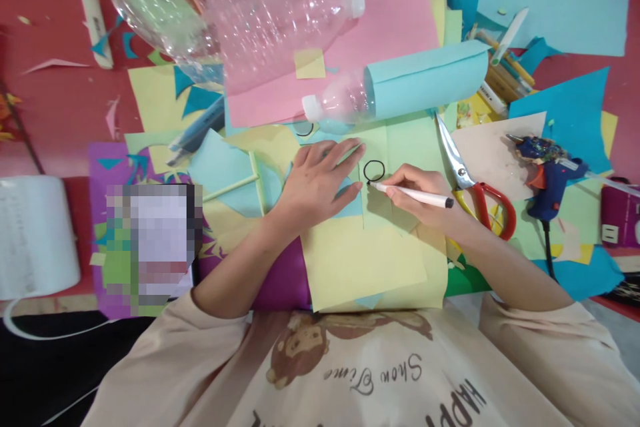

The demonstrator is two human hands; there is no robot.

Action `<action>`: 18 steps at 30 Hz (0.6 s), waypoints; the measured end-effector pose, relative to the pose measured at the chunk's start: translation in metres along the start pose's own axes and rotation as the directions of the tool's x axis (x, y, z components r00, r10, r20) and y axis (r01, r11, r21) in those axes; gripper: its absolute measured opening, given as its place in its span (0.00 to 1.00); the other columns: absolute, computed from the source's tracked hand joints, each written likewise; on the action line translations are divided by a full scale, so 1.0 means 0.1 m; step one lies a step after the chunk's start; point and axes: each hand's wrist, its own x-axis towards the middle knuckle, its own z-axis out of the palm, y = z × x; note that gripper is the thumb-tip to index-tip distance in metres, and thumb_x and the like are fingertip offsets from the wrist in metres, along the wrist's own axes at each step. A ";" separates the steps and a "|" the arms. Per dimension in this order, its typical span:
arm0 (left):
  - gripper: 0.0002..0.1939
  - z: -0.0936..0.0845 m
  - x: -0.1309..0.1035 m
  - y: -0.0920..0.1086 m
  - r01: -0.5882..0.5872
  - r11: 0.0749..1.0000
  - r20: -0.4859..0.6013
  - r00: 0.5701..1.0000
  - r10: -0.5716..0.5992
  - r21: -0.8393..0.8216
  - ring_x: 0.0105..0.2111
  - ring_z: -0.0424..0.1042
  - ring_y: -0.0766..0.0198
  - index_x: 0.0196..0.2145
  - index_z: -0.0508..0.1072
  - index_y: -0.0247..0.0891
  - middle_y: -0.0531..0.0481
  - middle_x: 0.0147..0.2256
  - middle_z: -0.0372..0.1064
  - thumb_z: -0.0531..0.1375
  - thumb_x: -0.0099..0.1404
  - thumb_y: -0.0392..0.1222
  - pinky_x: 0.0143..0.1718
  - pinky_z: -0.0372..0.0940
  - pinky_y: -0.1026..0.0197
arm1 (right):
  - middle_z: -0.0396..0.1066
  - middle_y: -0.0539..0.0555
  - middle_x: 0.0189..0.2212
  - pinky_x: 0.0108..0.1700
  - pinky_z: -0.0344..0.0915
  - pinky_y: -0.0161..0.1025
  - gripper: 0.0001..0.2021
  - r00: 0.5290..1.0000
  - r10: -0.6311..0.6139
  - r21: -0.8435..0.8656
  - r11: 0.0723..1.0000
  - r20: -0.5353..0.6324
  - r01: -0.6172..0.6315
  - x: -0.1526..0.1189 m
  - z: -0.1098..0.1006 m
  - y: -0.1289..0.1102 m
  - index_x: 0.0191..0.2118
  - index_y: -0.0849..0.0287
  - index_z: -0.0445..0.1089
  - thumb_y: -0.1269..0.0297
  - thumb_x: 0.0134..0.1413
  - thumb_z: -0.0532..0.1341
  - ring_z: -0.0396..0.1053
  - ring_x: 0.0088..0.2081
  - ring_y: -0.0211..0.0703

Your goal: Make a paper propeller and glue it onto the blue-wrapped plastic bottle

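Note:
My right hand (417, 193) grips a white marker (415, 195) with a black end cap. Its tip touches a light green paper (376, 210), just below a hand-drawn black circle (375, 170). My left hand (317, 177) lies flat with its fingers spread, the fingertips on the left part of that paper. Under my forearms, pale yellow sheets (370, 267) reach toward my body. Beyond both hands lies a clear plastic bottle (345, 99) with a white cap, its body wrapped in light blue paper (425, 80).
Red-handled scissors (493, 207) lie open right of my right hand. A blue glue gun (553, 187) rests farther right with its cord. Several clear bottles (280, 20) lie on pink paper (390, 0) at the back. Paper scraps and a blurred-out rectangular object (160, 240) are at left.

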 end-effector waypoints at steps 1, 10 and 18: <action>0.26 0.00 0.00 0.00 0.003 1.000 0.001 1.000 -0.003 0.006 0.54 0.61 0.48 0.62 0.61 0.40 0.44 0.61 0.61 0.47 0.70 0.50 0.53 0.55 0.48 | 0.68 0.48 0.26 0.25 0.54 0.31 0.08 1.000 -0.009 0.004 1.000 0.006 0.009 0.00 0.00 -0.01 0.35 0.60 0.69 0.60 0.60 0.60 0.60 0.25 0.32; 0.26 0.02 0.01 0.01 0.038 0.999 0.027 0.999 -0.038 0.006 0.55 0.61 0.47 0.62 0.60 0.43 0.45 0.61 0.61 0.50 0.68 0.50 0.54 0.56 0.47 | 0.68 0.47 0.26 0.26 0.52 0.31 0.08 0.997 -0.040 0.004 0.999 0.062 0.040 0.02 -0.01 -0.03 0.35 0.60 0.70 0.61 0.60 0.59 0.59 0.25 0.30; 0.27 0.01 0.01 0.01 0.031 1.000 0.028 0.999 -0.031 0.003 0.55 0.60 0.47 0.62 0.60 0.40 0.44 0.61 0.61 0.51 0.68 0.50 0.54 0.56 0.46 | 0.67 0.46 0.25 0.25 0.52 0.30 0.08 0.992 -0.008 0.008 1.000 0.123 0.007 0.01 -0.02 -0.05 0.34 0.60 0.70 0.62 0.60 0.59 0.59 0.25 0.29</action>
